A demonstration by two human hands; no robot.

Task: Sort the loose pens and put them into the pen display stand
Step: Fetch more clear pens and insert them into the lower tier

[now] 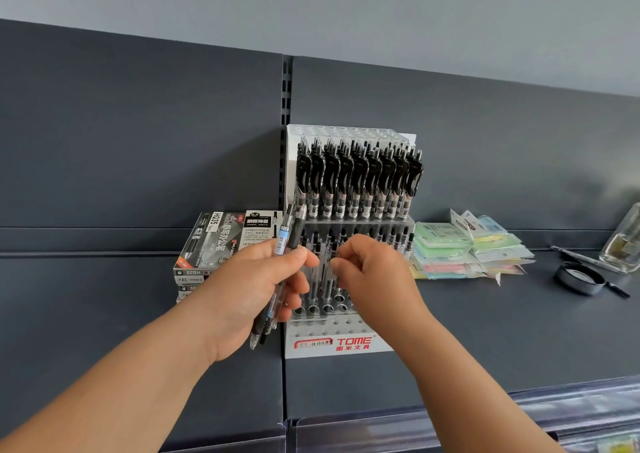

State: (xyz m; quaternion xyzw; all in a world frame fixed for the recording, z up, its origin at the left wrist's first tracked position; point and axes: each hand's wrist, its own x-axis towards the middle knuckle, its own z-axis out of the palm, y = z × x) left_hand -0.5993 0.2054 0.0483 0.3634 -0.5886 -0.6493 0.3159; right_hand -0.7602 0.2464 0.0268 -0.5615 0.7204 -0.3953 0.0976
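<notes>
The white pen display stand [323, 328] stood on the dark shelf [502, 331] against the back panel, its red-lettered label facing forward. Its upper tier was packed with upright black-clipped pens [360, 182] in close rows. The lower tier held fewer pens [393, 238], mostly toward the back and right, with rows of round holes showing in front. The left hand [249, 290] was clenched around a small bundle of loose pens [289, 234], just left of the stand, their ends sticking out above and below the fist. The right hand [374, 279] was at the lower tier, its thumb and fingertips pinched on the top of a clear pen [328, 279] standing upright there. A stack of pen boxes [214, 241] lay just left of the stand, touching the back panel. A heap of pastel packets [460, 248] sat to the right. Farther right were a black ring [580, 279], a glass jar [623, 241] and a single pen [585, 260] lying flat.
</notes>
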